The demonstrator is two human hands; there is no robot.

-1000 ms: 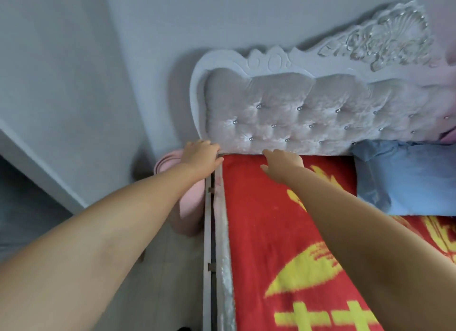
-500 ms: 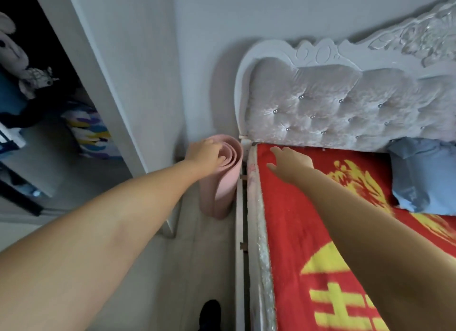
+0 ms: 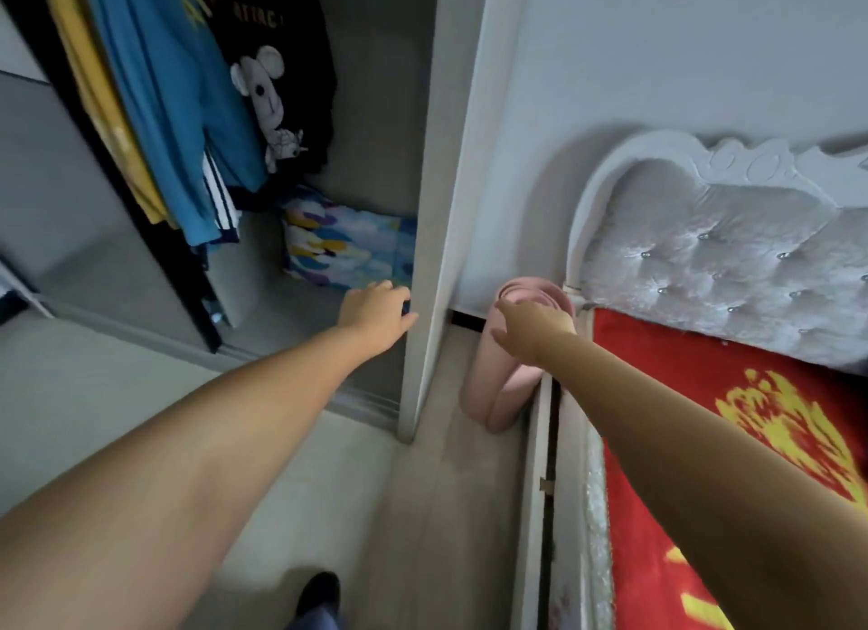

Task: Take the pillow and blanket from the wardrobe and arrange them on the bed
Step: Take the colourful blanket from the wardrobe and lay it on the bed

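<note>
Beside the wardrobe (image 3: 425, 197) edge, the left hand (image 3: 375, 312) reaches toward the colourful pillow (image 3: 345, 249), fingers curled, holding nothing. Right hand (image 3: 533, 331) hovers over the pink roll (image 3: 498, 385), fingers apart.

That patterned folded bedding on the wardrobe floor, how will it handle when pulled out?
The patterned bedding looks soft and puffy, so it is probably light for its bulk and floppy, sagging unless held with both hands. It sits against the wardrobe side panel under hanging clothes, so it may drag or snag. Left hand is nearest.
</note>
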